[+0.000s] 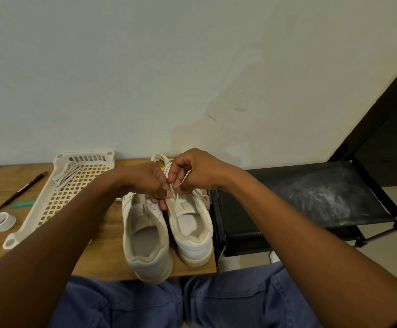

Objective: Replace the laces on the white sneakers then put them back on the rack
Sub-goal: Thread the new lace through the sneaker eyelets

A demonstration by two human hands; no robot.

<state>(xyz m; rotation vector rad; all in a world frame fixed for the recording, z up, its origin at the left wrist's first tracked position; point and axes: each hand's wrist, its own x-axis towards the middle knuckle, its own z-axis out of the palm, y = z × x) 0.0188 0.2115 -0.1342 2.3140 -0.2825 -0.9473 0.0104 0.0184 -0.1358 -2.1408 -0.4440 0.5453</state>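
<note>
Both sneakers [169, 230] sit on the table [103, 252]. My left hand [153, 183] and right hand [192, 174] pinch the floppy lace [175, 189]; best held near its stiff tip.

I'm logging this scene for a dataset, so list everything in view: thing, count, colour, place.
sneakers: 2, white, side by side at the table's near edge, heels toward the person
lace being worked: 1, white, over the right sneaker's tongue
loose laces: a small bundle, white, in the tray's far corner
tray: 1, cream, perforated, left of the sneakers
table: 1, wood-brown
pen: 1, black, left of the tray
teal item: 1, beside the pen, too small to identify
tape roll: 1, white, far left
rack: 1, black, right of the table
wall: pale, stained
hands: left and right, both pinching the lace
</note>
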